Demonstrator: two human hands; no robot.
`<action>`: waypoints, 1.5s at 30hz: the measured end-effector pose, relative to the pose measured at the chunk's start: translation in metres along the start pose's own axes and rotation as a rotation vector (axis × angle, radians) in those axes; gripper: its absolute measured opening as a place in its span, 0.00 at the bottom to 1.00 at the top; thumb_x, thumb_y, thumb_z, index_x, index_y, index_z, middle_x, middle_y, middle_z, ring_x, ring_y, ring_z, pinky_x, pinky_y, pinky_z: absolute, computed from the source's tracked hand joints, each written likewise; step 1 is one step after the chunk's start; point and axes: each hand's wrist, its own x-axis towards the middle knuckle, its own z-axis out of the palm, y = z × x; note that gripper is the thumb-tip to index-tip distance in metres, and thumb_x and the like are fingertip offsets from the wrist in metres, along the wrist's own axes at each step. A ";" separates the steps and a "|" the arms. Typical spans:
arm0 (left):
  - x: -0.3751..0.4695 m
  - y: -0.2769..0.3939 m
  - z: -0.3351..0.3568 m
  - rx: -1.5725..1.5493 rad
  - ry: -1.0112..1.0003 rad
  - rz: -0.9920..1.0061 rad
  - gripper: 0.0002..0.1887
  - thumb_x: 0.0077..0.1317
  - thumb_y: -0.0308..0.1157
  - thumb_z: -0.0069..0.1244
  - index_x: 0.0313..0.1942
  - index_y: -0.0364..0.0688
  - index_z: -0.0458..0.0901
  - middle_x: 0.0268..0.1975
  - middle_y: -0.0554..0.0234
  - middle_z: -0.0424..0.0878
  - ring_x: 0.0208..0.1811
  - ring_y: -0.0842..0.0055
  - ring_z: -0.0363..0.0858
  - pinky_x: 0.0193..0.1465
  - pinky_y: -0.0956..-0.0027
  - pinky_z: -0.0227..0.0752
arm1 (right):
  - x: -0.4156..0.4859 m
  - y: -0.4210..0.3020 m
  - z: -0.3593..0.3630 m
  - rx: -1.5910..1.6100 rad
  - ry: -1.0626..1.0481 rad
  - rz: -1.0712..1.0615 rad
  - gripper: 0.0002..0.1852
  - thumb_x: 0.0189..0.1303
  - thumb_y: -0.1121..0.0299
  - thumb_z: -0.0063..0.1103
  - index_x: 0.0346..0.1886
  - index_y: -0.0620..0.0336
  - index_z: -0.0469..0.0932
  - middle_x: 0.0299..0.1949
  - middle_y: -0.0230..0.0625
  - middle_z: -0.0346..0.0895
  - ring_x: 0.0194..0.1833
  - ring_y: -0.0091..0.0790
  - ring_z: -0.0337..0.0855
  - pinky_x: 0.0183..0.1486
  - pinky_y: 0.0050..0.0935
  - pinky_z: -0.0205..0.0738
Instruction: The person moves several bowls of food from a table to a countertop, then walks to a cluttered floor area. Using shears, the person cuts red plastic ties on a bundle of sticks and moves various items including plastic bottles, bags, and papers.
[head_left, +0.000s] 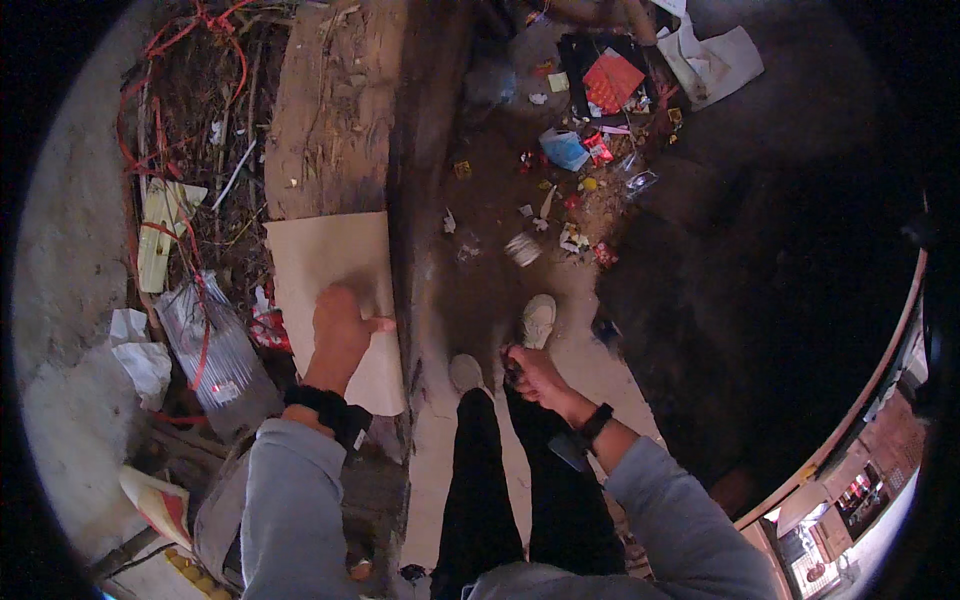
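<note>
A flat piece of brown cardboard (330, 247) lies over a rough wooden beam (334, 105) to my left. My left hand (339, 322) is on or just over the cardboard, its thumb reaching the right edge; the curled fingers are mostly hidden, so whether they grip it cannot be told. In front of my right leg, my right hand (541, 379) is closed around a small dark object (513, 369), too covered to identify. Both wrists wear dark bands.
Scattered litter covers the dark floor ahead, including a blue face mask (564, 149) and a red paper packet (613, 81). Twigs, red plastic cord (159, 127) and a clear ribbed plastic container (217, 360) lie left of the beam. My shoes (538, 319) stand on the floor.
</note>
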 end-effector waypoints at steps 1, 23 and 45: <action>0.000 -0.002 0.001 -0.016 0.036 0.031 0.41 0.31 0.47 0.69 0.46 0.31 0.76 0.41 0.42 0.79 0.45 0.52 0.76 0.49 0.59 0.70 | 0.010 -0.002 0.009 0.097 -0.087 0.010 0.15 0.56 0.51 0.56 0.33 0.51 0.69 0.13 0.23 0.53 0.12 0.19 0.52 0.12 0.20 0.44; -0.004 -0.013 0.014 -0.088 -0.069 -0.016 0.33 0.33 0.46 0.69 0.38 0.34 0.78 0.41 0.47 0.78 0.45 0.51 0.72 0.48 0.56 0.65 | 0.050 -0.202 0.023 0.443 -0.404 0.041 0.21 0.53 0.46 0.55 0.31 0.56 0.71 0.12 0.20 0.49 0.11 0.19 0.51 0.12 0.17 0.43; 0.003 -0.056 -0.053 -0.541 -0.795 -0.046 0.20 0.56 0.36 0.59 0.47 0.38 0.74 0.47 0.54 0.74 0.45 0.63 0.75 0.44 0.62 0.71 | 0.047 -0.346 0.024 0.782 -0.550 -0.179 0.19 0.58 0.49 0.52 0.38 0.57 0.72 0.15 0.20 0.55 0.13 0.16 0.51 0.12 0.16 0.44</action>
